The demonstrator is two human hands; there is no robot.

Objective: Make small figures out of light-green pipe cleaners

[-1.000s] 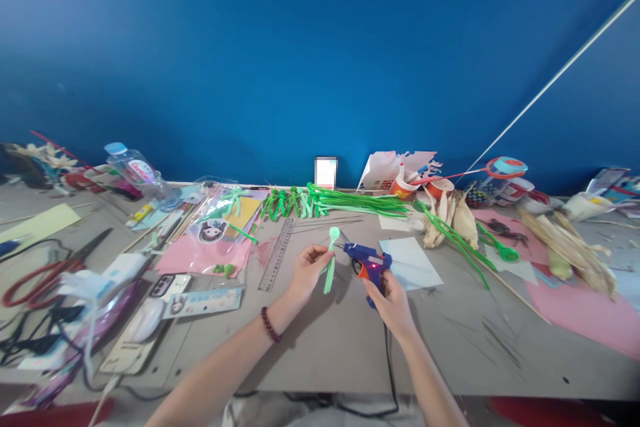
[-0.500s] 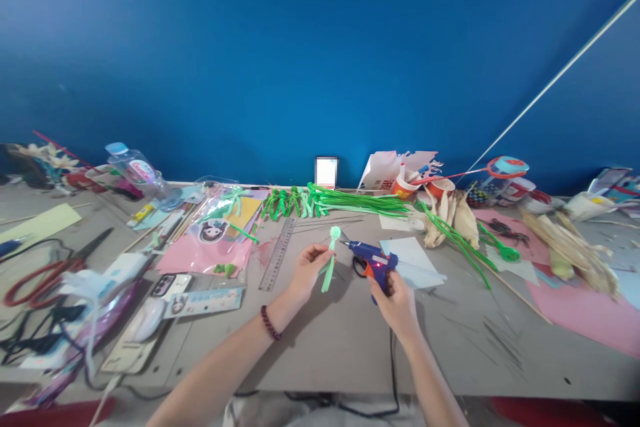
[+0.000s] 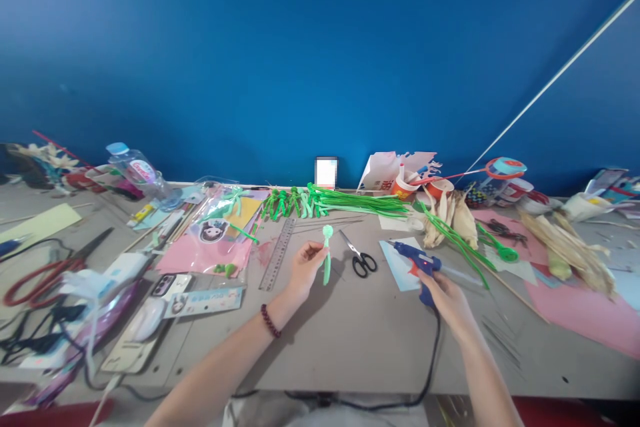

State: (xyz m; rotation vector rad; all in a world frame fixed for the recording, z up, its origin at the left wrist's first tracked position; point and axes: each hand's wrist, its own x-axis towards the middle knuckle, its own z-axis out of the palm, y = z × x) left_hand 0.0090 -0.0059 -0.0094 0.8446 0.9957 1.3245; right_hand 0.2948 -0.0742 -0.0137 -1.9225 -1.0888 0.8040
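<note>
Between the fingertips of my left hand (image 3: 307,270) is a pale green pipe-cleaner figure (image 3: 327,235), upright, with a round coiled top and strands hanging below. My right hand (image 3: 445,290) grips a blue glue gun (image 3: 417,255) by its handle. The gun's nozzle points left, over a white and light blue sheet of paper (image 3: 395,270). Black-handled scissors (image 3: 361,260) lie on the table between my two hands. A metal ruler (image 3: 279,253) lies left of my left hand.
Green pipe cleaners (image 3: 370,201) and several finished pieces (image 3: 285,203) line the back. Left are a plastic packet (image 3: 210,233), a phone (image 3: 135,340) and red-handled scissors (image 3: 45,277). Right are corn husks (image 3: 570,247) and pink paper (image 3: 590,313). The gun's black cord (image 3: 434,353) hangs toward the front edge.
My right hand has moved right with the glue gun, away from the pipe-cleaner figure, uncovering the black-handled scissors. My left hand has shifted slightly left, still holding the figure.
</note>
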